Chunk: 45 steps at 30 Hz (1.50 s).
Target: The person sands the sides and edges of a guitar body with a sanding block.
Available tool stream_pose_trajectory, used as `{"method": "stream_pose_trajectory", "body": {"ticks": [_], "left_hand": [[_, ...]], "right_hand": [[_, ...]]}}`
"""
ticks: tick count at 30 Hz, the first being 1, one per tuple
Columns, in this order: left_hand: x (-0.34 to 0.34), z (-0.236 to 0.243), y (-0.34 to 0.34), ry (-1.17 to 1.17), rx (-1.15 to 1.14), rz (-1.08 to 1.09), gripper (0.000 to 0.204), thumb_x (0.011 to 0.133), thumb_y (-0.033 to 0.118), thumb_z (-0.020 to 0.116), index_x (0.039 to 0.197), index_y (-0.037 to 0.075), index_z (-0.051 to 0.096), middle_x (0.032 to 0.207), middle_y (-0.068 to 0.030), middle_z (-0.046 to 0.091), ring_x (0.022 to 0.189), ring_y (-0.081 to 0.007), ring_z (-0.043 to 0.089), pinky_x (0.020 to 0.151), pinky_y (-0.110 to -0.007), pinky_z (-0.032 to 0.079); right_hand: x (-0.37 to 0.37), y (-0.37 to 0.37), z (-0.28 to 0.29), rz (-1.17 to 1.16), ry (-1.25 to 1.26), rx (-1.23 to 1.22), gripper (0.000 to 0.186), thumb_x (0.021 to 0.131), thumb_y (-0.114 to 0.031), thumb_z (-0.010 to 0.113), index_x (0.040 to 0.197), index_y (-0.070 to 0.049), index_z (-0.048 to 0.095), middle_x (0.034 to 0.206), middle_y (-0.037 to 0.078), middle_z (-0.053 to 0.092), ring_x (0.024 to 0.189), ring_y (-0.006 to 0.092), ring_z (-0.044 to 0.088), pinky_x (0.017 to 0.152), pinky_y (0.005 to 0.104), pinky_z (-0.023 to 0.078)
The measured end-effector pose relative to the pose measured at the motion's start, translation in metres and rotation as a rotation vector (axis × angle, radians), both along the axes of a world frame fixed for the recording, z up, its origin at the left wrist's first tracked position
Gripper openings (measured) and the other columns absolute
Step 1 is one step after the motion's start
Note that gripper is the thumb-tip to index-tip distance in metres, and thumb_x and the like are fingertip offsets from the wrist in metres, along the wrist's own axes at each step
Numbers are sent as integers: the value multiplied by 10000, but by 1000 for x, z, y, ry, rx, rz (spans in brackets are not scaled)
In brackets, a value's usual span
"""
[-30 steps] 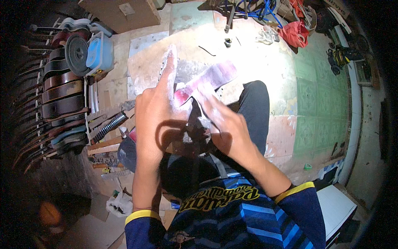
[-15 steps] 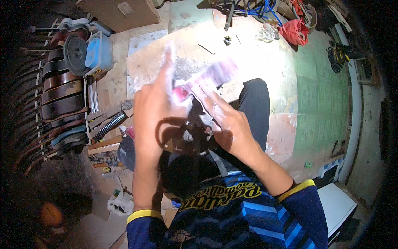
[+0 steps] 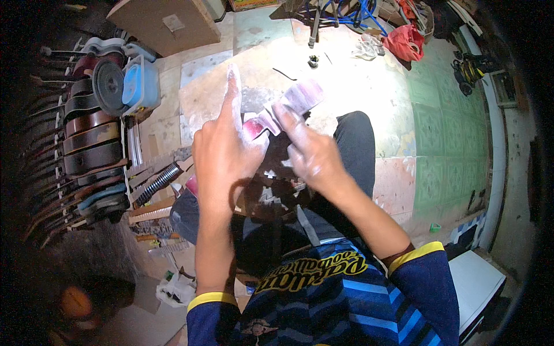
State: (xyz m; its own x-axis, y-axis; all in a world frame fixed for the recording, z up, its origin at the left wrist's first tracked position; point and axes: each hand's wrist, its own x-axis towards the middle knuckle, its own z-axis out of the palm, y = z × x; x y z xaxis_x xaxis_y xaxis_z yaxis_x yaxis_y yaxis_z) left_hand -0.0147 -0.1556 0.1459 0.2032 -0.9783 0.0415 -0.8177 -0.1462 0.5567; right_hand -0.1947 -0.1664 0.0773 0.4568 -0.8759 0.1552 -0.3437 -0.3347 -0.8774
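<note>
A dusty pink-and-white piece with a broad, flat far end (image 3: 303, 97) and a red, stepped near part lies between my hands above my lap. My left hand (image 3: 219, 144) holds its near part; the index finger points straight away from me and the thumb is against the red portion. My right hand (image 3: 317, 154) is on the piece's middle, with the index finger laid along it and the other fingers curled. Whatever is under those curled fingers is hidden. White powder coats my fingers on both hands.
Several guitars (image 3: 86, 141) hang in a row at the left, beside a clear tub (image 3: 147, 86) with a blue item. A cardboard box (image 3: 167, 26) stands at far left. A red bag (image 3: 404, 43) lies far right; a white box (image 3: 473, 288) is near right.
My right hand's fingers have gone from stretched flat to mostly curled, its index still on the piece. The piece's far end has shifted slightly left and nearer. My left hand stays nearly still.
</note>
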Motion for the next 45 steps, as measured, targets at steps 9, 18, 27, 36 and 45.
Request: {"method": "stream_pose_trajectory", "body": {"ticks": [9,18,27,36,45], "left_hand": [[-1,1,4,8,25,40,1001,699,105,749,1610,141,336,801,-291,688,801,-484,690,757,-521,553],[-13,5,4,-26,48,16,1011,707,98,735,1621,147,306,788,-301,673,789,-492,683,738,-528,546],[-11,4,-3,-57,52,34,1018,744,154,810,1623,134,297,890,-234,731,812,-438,712,746,-482,554],[-19,6,-12,-87,57,38,989,760,131,787,1622,139,303,904,-241,731,830,-445,713,756,-483,554],[-31,5,-11,-146,75,-9,1019,730,113,788,1622,123,296,902,-260,725,860,-440,719,780,-501,563]], "right_hand": [[12,0,-2,13,-29,-173,691,810,77,470,1497,3,487,1480,248,545,1299,337,609,1083,377,495],[10,-2,-15,49,-75,-120,697,794,85,519,1488,29,482,1471,302,521,1332,423,554,1142,380,445],[10,-9,-35,83,-22,-237,753,823,46,474,1569,-34,416,1600,144,460,1039,201,699,869,315,572],[-2,-24,-36,183,-263,-88,692,829,31,497,1518,-36,490,1512,204,542,814,276,760,627,397,617],[-8,-21,-15,104,-299,296,633,805,46,523,1437,30,547,1491,241,540,1276,367,625,1081,392,500]]}}
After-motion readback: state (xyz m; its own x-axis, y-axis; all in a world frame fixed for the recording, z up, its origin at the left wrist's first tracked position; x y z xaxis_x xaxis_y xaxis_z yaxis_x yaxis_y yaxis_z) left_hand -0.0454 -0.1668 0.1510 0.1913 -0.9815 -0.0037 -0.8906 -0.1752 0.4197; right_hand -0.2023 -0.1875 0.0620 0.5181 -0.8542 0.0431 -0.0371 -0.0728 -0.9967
